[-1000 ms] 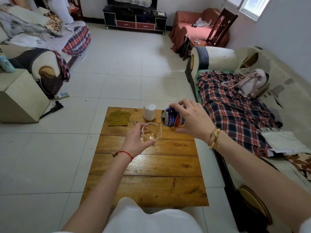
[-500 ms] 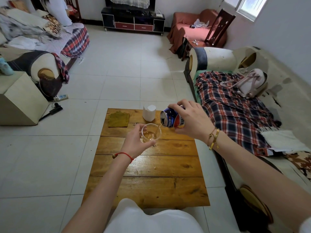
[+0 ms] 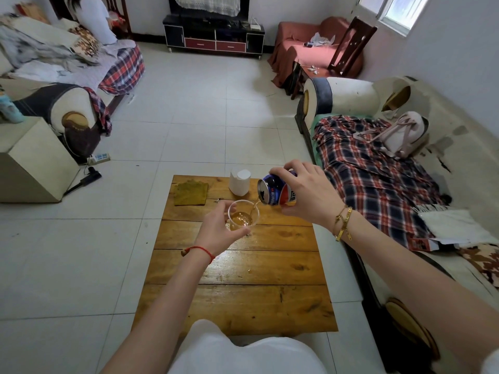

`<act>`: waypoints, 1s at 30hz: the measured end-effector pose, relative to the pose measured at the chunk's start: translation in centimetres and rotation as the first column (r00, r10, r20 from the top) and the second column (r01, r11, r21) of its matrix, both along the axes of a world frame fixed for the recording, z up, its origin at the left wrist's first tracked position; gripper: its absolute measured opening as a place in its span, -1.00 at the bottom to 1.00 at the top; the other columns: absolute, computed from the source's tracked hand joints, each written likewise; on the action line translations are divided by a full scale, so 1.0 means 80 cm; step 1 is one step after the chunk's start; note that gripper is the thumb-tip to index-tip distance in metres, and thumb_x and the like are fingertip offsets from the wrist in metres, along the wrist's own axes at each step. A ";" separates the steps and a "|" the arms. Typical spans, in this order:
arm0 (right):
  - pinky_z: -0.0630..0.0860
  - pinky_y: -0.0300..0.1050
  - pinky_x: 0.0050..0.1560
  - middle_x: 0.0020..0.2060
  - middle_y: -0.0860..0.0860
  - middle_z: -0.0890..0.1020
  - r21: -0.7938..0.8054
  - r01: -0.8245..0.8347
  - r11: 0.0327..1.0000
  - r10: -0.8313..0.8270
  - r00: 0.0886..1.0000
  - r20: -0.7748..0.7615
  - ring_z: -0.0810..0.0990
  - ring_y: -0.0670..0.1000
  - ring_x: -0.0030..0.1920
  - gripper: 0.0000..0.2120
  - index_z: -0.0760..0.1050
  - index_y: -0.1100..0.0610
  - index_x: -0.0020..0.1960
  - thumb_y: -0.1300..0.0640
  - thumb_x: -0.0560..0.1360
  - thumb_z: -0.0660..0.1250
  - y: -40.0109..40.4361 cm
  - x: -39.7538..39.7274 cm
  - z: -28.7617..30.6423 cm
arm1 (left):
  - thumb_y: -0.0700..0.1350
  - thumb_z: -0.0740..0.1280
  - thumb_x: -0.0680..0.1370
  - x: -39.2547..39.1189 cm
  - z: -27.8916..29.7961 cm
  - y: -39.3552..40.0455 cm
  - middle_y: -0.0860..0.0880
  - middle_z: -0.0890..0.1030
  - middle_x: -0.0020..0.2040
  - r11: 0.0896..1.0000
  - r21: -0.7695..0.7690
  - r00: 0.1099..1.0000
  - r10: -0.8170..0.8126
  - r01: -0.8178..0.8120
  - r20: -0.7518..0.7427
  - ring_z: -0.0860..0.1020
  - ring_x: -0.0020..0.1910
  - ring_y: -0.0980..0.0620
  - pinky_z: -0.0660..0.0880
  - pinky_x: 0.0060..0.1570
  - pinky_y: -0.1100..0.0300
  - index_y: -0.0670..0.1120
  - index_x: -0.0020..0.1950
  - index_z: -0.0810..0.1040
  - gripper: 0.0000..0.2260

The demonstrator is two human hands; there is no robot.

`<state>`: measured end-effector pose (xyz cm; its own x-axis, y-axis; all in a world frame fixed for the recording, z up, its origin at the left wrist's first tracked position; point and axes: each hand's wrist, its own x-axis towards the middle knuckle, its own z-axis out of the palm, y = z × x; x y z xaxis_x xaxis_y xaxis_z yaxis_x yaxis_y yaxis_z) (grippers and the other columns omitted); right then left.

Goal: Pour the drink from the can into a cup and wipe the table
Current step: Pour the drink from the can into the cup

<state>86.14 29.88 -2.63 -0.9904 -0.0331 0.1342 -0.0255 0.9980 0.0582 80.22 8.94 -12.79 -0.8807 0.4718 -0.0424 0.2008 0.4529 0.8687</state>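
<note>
The right hand grips the can tipped on its side so the drink streams out; the left hand holds the cup just under its mouth, above the table; a cloth waits far left for wiping.

The can is blue with red and white markings. The cup is clear, holding amber drink. The counter is honey-brown wood with dark knots. An olive-yellow cloth lies upper left on it, beside a white roll. At right, a blanket shows red, navy and white plaid.
</note>
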 end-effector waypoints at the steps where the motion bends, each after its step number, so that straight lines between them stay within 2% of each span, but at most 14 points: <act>1: 0.35 0.01 0.26 0.20 0.04 0.44 -0.001 0.000 1.000 0.000 1.000 -0.001 0.43 0.10 0.17 -0.29 0.31 -0.05 0.39 -0.06 0.30 0.48 0.000 0.000 0.001 | -0.03 0.59 0.33 0.000 0.000 0.000 0.08 0.55 0.16 1.000 -0.003 1.000 0.001 -0.001 -0.001 0.52 0.16 0.08 0.50 0.19 0.19 0.02 0.27 0.42 -0.42; 4: 0.35 0.02 0.26 0.20 0.05 0.45 -0.001 -0.002 1.000 0.002 1.000 -0.003 0.43 0.10 0.17 -0.29 0.32 -0.05 0.39 -0.06 0.30 0.49 0.001 0.001 0.002 | -0.03 0.60 0.33 0.001 0.000 0.000 0.10 0.54 0.13 1.000 -0.004 1.000 0.006 -0.006 -0.001 0.53 0.16 0.07 0.51 0.20 0.17 0.03 0.26 0.42 -0.42; 11: 0.33 0.01 0.27 0.21 0.05 0.45 0.003 -0.007 1.000 0.007 1.000 -0.005 0.42 0.10 0.19 -0.28 0.31 -0.04 0.40 -0.06 0.31 0.49 0.006 0.000 0.000 | -0.05 0.60 0.33 0.005 0.001 0.005 0.13 0.52 0.10 1.000 0.003 1.000 0.009 -0.009 -0.003 0.51 0.14 0.10 0.45 0.13 0.28 0.02 0.25 0.42 -0.43; 18: 0.35 0.02 0.27 0.19 0.05 0.45 0.004 -0.010 1.000 0.010 1.000 -0.021 0.43 0.11 0.18 -0.28 0.31 -0.05 0.39 -0.08 0.29 0.50 0.014 -0.001 -0.003 | -0.05 0.60 0.33 0.006 0.000 0.014 0.10 0.54 0.11 1.000 -0.006 1.000 0.013 -0.013 0.001 0.52 0.14 0.08 0.48 0.16 0.22 -0.01 0.27 0.42 -0.42; 30: 0.35 0.04 0.28 0.18 0.06 0.45 0.009 -0.011 1.000 0.011 0.999 -0.032 0.43 0.11 0.18 -0.29 0.32 -0.04 0.38 -0.07 0.29 0.50 0.021 -0.002 -0.001 | -0.03 0.60 0.33 0.002 -0.004 0.024 0.11 0.54 0.11 1.000 -0.005 1.000 0.006 -0.006 -0.006 0.54 0.14 0.07 0.49 0.13 0.26 0.01 0.24 0.41 -0.43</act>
<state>86.01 31.56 -2.71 -0.9851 -0.0455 0.1658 -0.0346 0.9971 0.0676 80.40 10.83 -13.07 -0.8838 0.4661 -0.0392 0.2034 0.4585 0.8651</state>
